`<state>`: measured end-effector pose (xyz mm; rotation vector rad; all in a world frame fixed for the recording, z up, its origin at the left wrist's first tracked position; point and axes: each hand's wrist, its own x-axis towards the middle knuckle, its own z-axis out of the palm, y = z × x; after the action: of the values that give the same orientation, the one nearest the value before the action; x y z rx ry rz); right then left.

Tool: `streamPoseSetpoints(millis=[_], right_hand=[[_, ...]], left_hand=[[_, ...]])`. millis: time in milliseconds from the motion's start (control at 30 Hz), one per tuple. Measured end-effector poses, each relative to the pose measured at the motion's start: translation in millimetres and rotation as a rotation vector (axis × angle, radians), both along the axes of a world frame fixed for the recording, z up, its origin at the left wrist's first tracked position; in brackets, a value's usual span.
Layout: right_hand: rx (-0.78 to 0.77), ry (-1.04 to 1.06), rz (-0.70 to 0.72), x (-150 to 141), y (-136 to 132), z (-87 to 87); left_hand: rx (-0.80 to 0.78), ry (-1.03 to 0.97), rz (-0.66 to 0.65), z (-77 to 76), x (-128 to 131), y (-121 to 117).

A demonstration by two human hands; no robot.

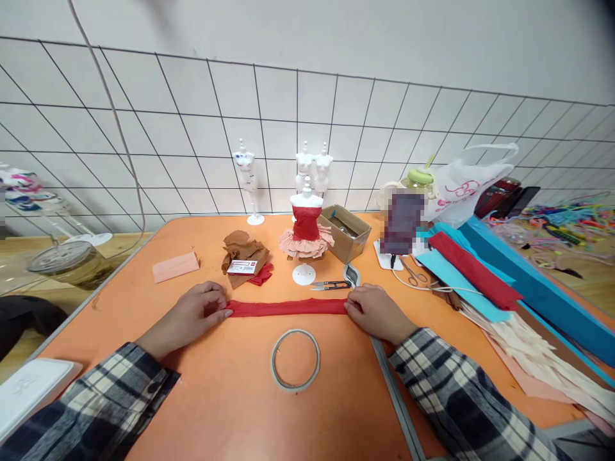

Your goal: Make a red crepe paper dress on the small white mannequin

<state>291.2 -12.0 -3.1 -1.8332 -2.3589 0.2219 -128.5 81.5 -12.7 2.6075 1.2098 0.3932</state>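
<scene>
A long red strip of crepe paper [288,308] is stretched across the orange table between my two hands. My left hand [204,307] pinches its left end, thumb and fingers closed. At the other end my right hand [377,312] grips the strip with curled fingers. Just behind the strip stands a small white dress form [304,274] wearing a red bodice [307,223] and a ruffled peach skirt [306,243]. A roll of tape [295,387] lies flat in front of the strip. Thread snips [330,285] rest behind it, near my right hand.
Crumpled brown paper [245,246] and a peach paper piece [175,267] lie behind my left hand. A cardboard box [346,234], a phone [403,221] and scissors [415,276] stand or lie toward the back right. Coloured paper sheets [461,282] are stacked at the right.
</scene>
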Motion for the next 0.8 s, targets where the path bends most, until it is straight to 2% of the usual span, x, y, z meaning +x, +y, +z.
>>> streamPoseSetpoints(millis=[67, 167, 233, 333, 400, 567, 700, 800], right_hand=[[-0.005, -0.045, 0.011, -1, -1, 0.7], [-0.007, -0.078, 0.034, -1, -2, 1.0], [-0.014, -0.083, 0.041, -1, -2, 1.0], [-0.028, -0.095, 0.037, -1, -2, 1.5], [-0.033, -0.111, 0.033, -1, -2, 2.1], [-0.040, -0.152, 0.024, -2, -2, 3.5], [-0.051, -0.169, 0.008, 1, -2, 4.4], [-0.043, -0.155, -0.011, 3, -2, 4.6]], left_hand=[[0.042, 0.015, -0.002, 1.4, 2, -2], [0.212, 0.004, 0.023, 7.3, 12, -12], [0.304, 0.046, -0.036, 11.8, 22, -21], [0.266, 0.188, -0.209, 15.2, 33, -30], [0.209, 0.263, -0.257, 15.3, 36, -31], [0.219, 0.367, -0.205, 18.9, 38, -33], [0.281, 0.377, -0.174, 26.3, 48, -45], [0.324, 0.353, -0.183, 26.3, 57, -55]])
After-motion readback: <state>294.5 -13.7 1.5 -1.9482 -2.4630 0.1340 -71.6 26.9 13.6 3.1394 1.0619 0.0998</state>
